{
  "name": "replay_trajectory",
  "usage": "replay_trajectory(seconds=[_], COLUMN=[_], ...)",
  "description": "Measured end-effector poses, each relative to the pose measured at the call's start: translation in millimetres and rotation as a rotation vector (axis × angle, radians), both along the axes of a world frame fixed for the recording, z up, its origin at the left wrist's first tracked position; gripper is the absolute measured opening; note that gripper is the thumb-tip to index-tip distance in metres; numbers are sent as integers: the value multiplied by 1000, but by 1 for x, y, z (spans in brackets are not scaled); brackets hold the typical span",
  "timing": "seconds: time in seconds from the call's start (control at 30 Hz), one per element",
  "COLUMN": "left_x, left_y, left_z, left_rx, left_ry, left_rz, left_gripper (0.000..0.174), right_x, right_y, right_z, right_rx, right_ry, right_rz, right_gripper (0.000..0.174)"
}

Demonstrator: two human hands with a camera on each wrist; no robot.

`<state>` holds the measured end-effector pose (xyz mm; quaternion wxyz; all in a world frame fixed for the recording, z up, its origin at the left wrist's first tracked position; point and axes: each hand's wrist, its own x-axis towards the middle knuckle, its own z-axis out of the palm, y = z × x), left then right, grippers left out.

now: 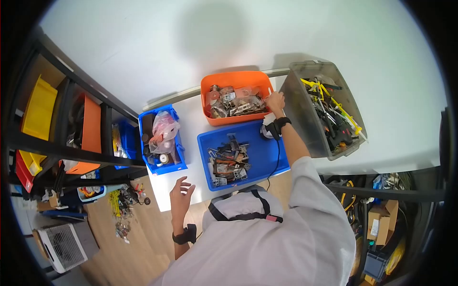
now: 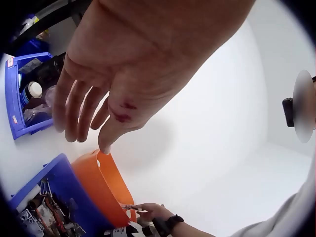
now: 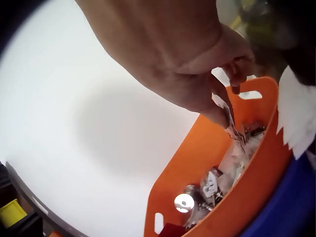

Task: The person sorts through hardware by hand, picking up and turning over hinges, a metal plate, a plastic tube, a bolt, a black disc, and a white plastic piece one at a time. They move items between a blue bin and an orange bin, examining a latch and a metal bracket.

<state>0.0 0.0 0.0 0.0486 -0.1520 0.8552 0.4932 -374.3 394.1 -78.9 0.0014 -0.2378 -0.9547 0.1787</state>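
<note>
At the right end of the orange bin [image 1: 238, 120], the fingers of my right hand [image 1: 275, 102] pinch a thin, flat piece [image 3: 228, 117], which I hold upright just above the bin's contents; its exact kind is too blurred to tell. Below it lie small metal parts [image 1: 238, 109] and clear plastic packets, and a round, shiny disc [image 3: 184, 203] sits toward the other end. My left hand [image 1: 181, 198] hangs released near the front edge of the bench [image 1: 190, 119], its fingers loosely spread and holding nothing.

Near my right wrist are some white paper [image 1: 269, 117] and a black cable [image 1: 278, 157], which runs down across the blue tray [image 1: 262, 157]. The tray lies just in front of the orange bin, with metal brackets and other hardware [image 1: 229, 164] heaped in its left part. Right of both stands a grey tub [image 1: 303, 114] of black and yellow items, tilted in my view. Well to the left, a small blue bin [image 1: 168, 168] holds a pinkish plastic bag [image 1: 164, 128] and a white-topped container [image 1: 164, 158]. Farther left, a black rack [image 1: 90, 155] carries yellow, orange and blue bins; beyond the bench's left side, a white vented appliance [image 1: 64, 248] stands on the wooden floor [image 1: 148, 238].
</note>
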Motion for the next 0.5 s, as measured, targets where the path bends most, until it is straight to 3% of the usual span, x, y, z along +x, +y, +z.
replay_trajectory(seconds=[0.07, 0.1, 0.17, 0.3, 0.5], left_x=[1, -6, -8, -12, -24], left_y=[9, -23, -6, 14, 34], left_z=[-6, 14, 9, 10, 7], left_rx=[21, -83, -47, -20, -17], left_ry=[-9, -1, 7, -12, -30], left_rz=[6, -2, 7, 11, -29], left_gripper=[41, 41, 40, 39, 38], right_x=[-7, -19, -29, -17, 14], right_y=[29, -6, 23, 30, 45], right_z=[1, -19, -18, -6, -8], right_rx=[76, -27, -121, -56, -111], right_ry=[126, 138, 165, 11, 50], right_rz=[68, 52, 92, 43, 223], right_gripper=[47, 47, 46, 41, 36])
